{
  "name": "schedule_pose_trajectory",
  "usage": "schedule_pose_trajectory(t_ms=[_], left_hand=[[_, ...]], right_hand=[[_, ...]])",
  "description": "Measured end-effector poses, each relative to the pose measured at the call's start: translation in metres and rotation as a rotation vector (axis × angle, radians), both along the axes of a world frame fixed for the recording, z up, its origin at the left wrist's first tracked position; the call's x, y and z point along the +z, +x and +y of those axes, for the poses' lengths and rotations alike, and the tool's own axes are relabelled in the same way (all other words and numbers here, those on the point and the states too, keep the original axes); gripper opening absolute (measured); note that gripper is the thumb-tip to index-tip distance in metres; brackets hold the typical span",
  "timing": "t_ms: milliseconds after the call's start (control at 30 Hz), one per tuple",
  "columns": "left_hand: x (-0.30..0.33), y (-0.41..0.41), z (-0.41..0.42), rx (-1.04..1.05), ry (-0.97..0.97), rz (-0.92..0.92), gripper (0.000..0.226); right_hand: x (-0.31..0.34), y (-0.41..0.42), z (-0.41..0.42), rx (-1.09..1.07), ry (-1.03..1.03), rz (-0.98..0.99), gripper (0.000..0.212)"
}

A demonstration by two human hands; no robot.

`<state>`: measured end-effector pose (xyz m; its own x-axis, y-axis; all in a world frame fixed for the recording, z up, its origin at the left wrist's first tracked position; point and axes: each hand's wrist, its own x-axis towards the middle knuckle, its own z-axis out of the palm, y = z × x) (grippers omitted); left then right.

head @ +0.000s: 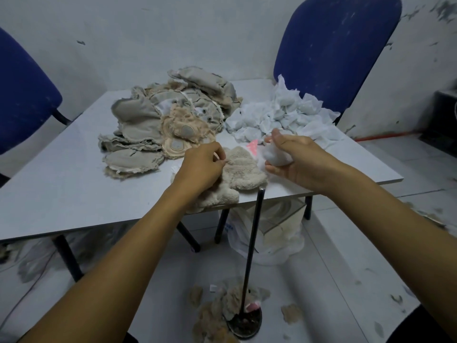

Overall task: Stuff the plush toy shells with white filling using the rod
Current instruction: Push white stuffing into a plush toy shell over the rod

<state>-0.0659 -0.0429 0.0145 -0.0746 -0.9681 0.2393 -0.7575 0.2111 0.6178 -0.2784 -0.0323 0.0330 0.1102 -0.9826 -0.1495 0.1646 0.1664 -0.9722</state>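
A cream fluffy plush shell (pixel 243 173) lies at the table's near edge, partly hanging over it. My left hand (pixel 201 167) pinches the shell's fabric at its top left. My right hand (pixel 295 159) grips a wad of white filling (pixel 275 155) just right of the shell. A black rod (pixel 252 246) stands upright on a round base (pixel 244 323) on the floor, its tip level with the table edge below the shell. A heap of white filling packets (pixel 282 115) lies at the table's far right.
A pile of grey and tan unstuffed shells (pixel 160 120) covers the far middle of the white table (pixel 61 189). Blue chairs stand at the left (pixel 22 100) and behind (pixel 333 45). A plastic bag (pixel 272 233) sits under the table. Plush pieces (pixel 222 308) lie around the rod's base.
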Motion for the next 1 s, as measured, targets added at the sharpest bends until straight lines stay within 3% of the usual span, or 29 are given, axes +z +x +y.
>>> schedule_pose_trajectory(t_ms=[67,167,367,500,600,767,1000], left_hand=[[0.002,-0.001,0.0,0.011,0.006,-0.089,0.011],[0.001,-0.002,0.002,0.06,-0.006,-0.129,0.009],[-0.002,-0.018,0.007,0.07,-0.397,-0.193,0.011],[-0.001,-0.025,0.009,-0.08,-0.259,-0.095,0.008],[-0.003,-0.022,0.007,-0.149,-0.08,0.064,0.011],[-0.008,-0.015,0.01,-0.131,0.127,0.647,0.022],[-0.013,-0.013,0.017,-0.186,0.074,0.809,0.021]], right_hand=[[0.001,0.001,0.003,0.062,-0.042,0.003,0.017],[0.003,0.006,0.008,0.077,-0.113,0.091,0.031],[0.002,0.025,0.015,-0.005,-0.259,0.173,0.023],[-0.01,0.039,0.022,-0.08,-0.458,0.429,0.012],[-0.022,0.041,0.021,-0.124,-0.503,0.497,0.013],[-0.039,0.04,0.023,-0.206,-0.634,0.726,0.026],[-0.05,0.052,0.025,-0.194,-0.779,0.887,0.023]])
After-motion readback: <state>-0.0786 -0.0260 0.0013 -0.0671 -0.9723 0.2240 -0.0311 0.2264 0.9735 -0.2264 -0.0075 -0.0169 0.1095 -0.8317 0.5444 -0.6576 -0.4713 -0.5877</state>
